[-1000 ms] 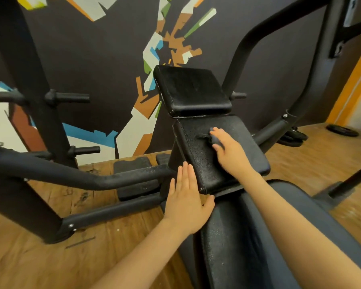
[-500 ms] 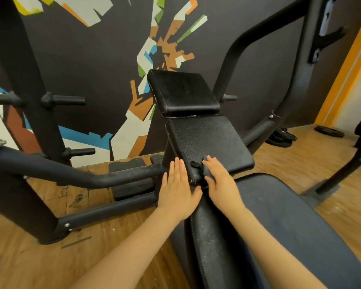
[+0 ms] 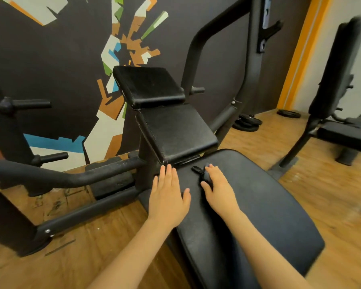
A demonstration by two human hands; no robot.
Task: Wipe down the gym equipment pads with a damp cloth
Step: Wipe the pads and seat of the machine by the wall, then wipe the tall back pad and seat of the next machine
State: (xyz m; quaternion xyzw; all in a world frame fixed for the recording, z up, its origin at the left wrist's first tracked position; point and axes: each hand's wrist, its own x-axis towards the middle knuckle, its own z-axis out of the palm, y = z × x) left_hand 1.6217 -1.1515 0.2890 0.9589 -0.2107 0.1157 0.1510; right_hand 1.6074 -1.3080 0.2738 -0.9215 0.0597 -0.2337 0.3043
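L hand (image 3: 168,202) flat, fingers straight, has slid off the sloped pad (image 3: 175,132) onto the seat pad (image 3: 265,205), left edge. R hand (image 3: 219,190) followed, fingers curled round the dark cloth (image 3: 205,174) near seat pad's top. Sloped pad prob done; seat next.

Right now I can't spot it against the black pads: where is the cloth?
In the head view, the dark cloth lies under the right hand on the seat pad, just below the sloped middle pad.

Seat pad (image 3: 258,205) bare right of hands; sloped pad (image 3: 175,130) blocks directly ahead.
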